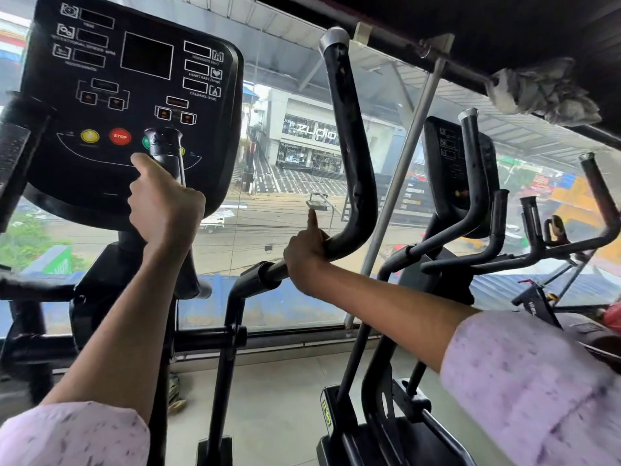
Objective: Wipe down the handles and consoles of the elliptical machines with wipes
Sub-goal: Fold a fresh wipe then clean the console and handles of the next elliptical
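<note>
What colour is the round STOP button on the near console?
Red with white lettering: round STOP button on the black console, head view.

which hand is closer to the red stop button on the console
Left. The left hand grips the short black upright handle just below and right of the round red stop button. The right hand holds the long curved black handlebar, well off to the right.

Black console [131, 79] – red stop button [119, 136], yellow button [89, 136], lilac flecked sleeve [524, 381]
</note>
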